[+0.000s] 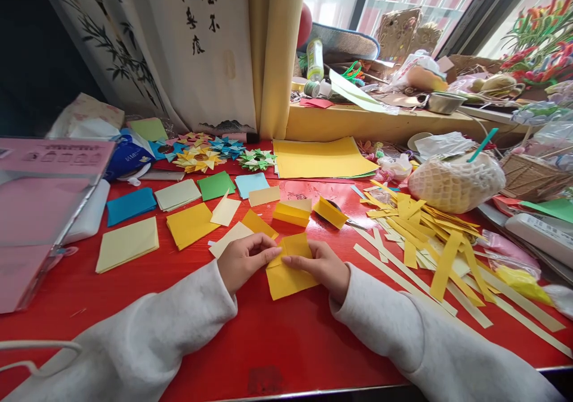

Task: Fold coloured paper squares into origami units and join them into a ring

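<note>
A yellow paper sheet (293,280) with a folded part is held up between both hands, just above the red table (224,354). My left hand (246,262) pinches its left edge between thumb and fingers. On the right side, my right hand (326,268) grips it with the thumb on top, its other fingers mostly hidden behind the paper. Right beyond the hands lie a folded yellow paper piece (292,214), another folded yellow piece (330,212) and a cream sheet (230,239). Scissors (353,223) lie partly under the second folded piece.
Stacks of blue (131,205), cream (128,244) and yellow paper (192,224) lie to the left. Yellow and cream paper strips (416,241) heap on the right, near a net-wrapped coconut with a straw (456,181). Folded paper stars (199,158) and large yellow sheets (320,157) lie behind.
</note>
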`<state>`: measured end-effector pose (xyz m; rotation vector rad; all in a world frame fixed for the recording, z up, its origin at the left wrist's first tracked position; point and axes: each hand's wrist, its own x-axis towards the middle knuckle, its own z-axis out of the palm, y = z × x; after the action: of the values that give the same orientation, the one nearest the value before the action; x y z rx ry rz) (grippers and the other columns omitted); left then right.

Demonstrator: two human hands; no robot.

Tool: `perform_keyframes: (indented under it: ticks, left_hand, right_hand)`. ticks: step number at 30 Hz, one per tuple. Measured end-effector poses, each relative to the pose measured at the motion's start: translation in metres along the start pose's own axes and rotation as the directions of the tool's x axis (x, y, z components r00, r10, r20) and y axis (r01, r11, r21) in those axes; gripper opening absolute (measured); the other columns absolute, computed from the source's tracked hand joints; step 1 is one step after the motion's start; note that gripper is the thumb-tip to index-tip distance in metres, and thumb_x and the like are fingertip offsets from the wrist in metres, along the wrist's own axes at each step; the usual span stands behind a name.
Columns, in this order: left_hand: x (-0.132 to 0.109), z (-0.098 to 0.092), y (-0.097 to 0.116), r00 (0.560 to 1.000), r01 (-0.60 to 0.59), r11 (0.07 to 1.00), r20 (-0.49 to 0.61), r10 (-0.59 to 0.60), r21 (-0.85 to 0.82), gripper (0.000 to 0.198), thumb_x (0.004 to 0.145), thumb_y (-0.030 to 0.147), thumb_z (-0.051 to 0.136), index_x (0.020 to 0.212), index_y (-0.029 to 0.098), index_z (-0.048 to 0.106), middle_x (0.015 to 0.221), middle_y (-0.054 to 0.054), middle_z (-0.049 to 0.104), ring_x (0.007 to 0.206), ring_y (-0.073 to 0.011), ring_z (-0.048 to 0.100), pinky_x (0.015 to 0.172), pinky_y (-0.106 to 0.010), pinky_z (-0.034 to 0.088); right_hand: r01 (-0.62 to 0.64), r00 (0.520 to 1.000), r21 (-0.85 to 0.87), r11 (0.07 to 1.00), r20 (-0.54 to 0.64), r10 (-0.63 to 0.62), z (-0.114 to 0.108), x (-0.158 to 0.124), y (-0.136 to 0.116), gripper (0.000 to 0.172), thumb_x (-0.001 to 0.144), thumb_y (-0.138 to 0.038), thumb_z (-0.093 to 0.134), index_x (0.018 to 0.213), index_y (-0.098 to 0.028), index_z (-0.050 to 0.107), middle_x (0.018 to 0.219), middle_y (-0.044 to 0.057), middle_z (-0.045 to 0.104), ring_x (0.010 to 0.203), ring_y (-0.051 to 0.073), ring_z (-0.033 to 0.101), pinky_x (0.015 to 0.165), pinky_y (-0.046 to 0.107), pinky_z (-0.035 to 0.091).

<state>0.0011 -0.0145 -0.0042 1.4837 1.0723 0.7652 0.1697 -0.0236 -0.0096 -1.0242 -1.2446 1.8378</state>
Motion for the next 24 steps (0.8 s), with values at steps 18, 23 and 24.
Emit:
perform_keyframes:
  ticks: [18, 23, 24]
  left_hand:
    - [0.0029, -0.0041, 0.0003, 0.997, 0.074, 0.979, -0.004, -0.077, -0.192, 0.019, 0.066, 0.032, 0.059, 0.066, 0.013, 0.057, 0.056, 0.001, 0.053, 0.052, -0.01, 0.049, 0.051, -0.023, 0.041]
    - [0.0021, -0.004, 0.0024, 0.995, 0.09, 0.974, -0.019, -0.096, -0.206, 0.019, 0.065, 0.032, 0.06, 0.065, 0.013, 0.057, 0.054, 0.001, 0.051, 0.051, -0.0097, 0.048, 0.049, -0.022, 0.039]
    - [0.0021, -0.0043, 0.0019, 0.996, 0.088, 0.975, -0.016, -0.093, -0.204, 0.019, 0.065, 0.032, 0.06, 0.065, 0.013, 0.057, 0.054, 0.001, 0.051, 0.051, -0.0095, 0.048, 0.05, -0.022, 0.039]
  right_hand:
    - [0.372, 0.866, -0.618, 0.692, -0.038, -0.499, -0.0056, -0.0055, 0.0059, 0.029, 0.081, -0.027, 0.041, 0.105, -0.026, 0.057, 0.089, 0.002, 0.064, 0.078, 0.016, 0.059, 0.067, 0.029, 0.047]
    - [0.457, 0.831, -0.641, 0.616, 0.061, -0.553, -0.0044, -0.0069, -0.0004, 0.028, 0.081, -0.022, 0.041, 0.101, -0.027, 0.059, 0.096, 0.001, 0.062, 0.085, 0.015, 0.057, 0.072, 0.028, 0.046]
    - [0.455, 0.837, -0.625, 0.635, 0.057, -0.544, -0.0035, -0.0071, -0.0013, 0.026, 0.08, -0.022, 0.043, 0.1, -0.026, 0.059, 0.096, 0.002, 0.062, 0.086, 0.016, 0.057, 0.072, 0.029, 0.046]
